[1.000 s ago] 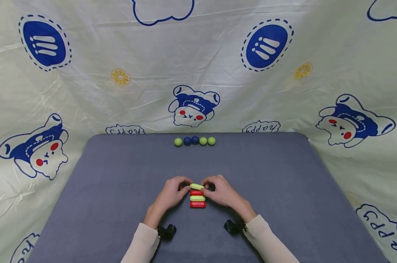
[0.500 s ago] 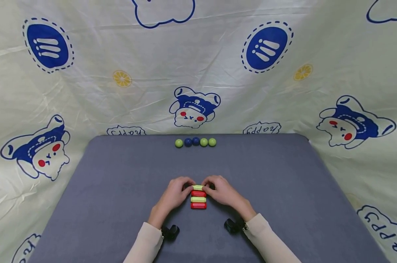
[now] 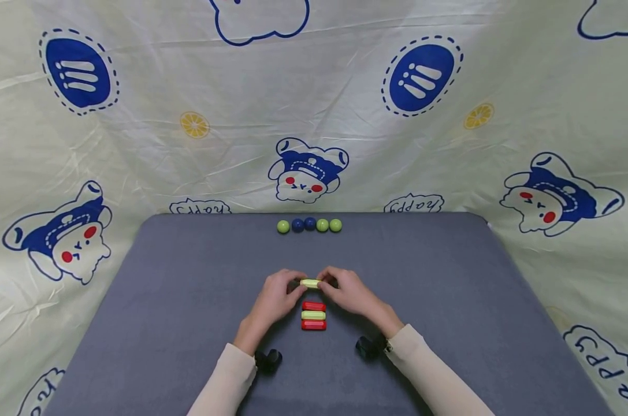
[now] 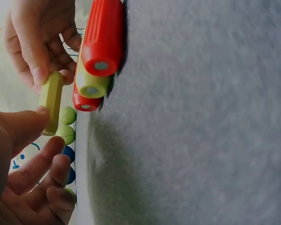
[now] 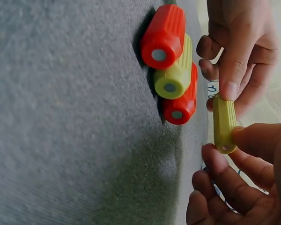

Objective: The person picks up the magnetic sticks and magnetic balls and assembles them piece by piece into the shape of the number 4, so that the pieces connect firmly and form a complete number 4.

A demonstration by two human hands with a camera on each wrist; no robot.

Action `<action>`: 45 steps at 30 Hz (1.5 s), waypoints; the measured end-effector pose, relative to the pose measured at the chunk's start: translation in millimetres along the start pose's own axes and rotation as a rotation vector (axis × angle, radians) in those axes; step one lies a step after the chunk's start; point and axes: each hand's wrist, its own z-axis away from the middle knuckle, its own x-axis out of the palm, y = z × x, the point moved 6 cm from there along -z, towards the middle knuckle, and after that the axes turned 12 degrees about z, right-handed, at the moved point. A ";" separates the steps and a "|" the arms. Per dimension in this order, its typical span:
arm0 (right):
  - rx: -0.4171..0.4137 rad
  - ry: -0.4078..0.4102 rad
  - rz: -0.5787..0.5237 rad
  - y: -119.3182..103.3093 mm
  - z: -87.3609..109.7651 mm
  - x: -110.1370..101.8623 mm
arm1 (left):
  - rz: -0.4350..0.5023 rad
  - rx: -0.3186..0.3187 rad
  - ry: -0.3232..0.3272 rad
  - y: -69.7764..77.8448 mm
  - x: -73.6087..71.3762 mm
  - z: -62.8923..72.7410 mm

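Note:
Both hands hold one yellow-green magnetic rod (image 3: 310, 283) between them, level and crosswise. My left hand (image 3: 273, 299) pinches its left end with thumb and fingers. At the other end, the thumb and fingers of my right hand (image 3: 351, 296) do the same. The right wrist view shows a pale magnet disc in the end of this rod (image 5: 224, 124). Nearer to me, three rods lie side by side on the table: a far red rod (image 3: 314, 305), a middle yellow-green rod (image 3: 314, 315) and a near red rod (image 3: 314, 325). The held rod is apart from them, raised above the table.
A row of balls stands near the far table edge: a green ball (image 3: 283, 226) at the left, two dark blue balls (image 3: 304, 224), then two more green balls (image 3: 329, 225). Grey cloth covers the table (image 3: 199, 271). Behind it hangs a printed curtain (image 3: 314, 86).
The held yellow-green rod was tilted over the far red rod, then lay straight alongside it. Both hands have since moved it away from me, opening a gap to the three rods.

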 end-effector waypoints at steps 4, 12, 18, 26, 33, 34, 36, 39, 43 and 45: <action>0.009 0.000 -0.002 1.4 -8.8 -0.3 | -0.031 -0.017 0.010 -3.3 -2.8 -4.0; 0.044 -0.028 -0.022 6.0 -23.6 1.0 | -0.100 -0.038 -0.006 -10.1 -5.4 -16.1; 0.057 -0.005 -0.003 15.0 -29.6 4.5 | -0.093 -0.059 -0.024 -17.8 -1.1 -23.9; 0.066 0.013 0.023 23.1 -34.7 6.4 | -0.035 -0.066 0.008 -25.0 3.0 -32.5; 0.066 0.008 0.020 24.4 -37.1 6.1 | -0.023 -0.084 -0.019 -26.6 3.6 -38.5; 0.069 0.007 0.024 24.4 -37.5 6.0 | -0.027 -0.083 -0.025 -26.9 3.6 -39.1; 0.077 0.004 0.029 24.5 -38.4 6.4 | -0.026 -0.087 -0.037 -27.8 3.3 -40.0; 0.087 -0.005 0.033 24.3 -38.5 7.1 | -0.014 -0.100 -0.052 -30.4 2.1 -41.0; 0.092 -0.009 0.020 23.8 -37.6 7.4 | 0.015 -0.129 -0.068 -33.9 0.3 -41.7; 0.095 0.000 0.009 24.2 -37.6 7.1 | 0.018 -0.129 -0.068 -34.7 -0.2 -42.0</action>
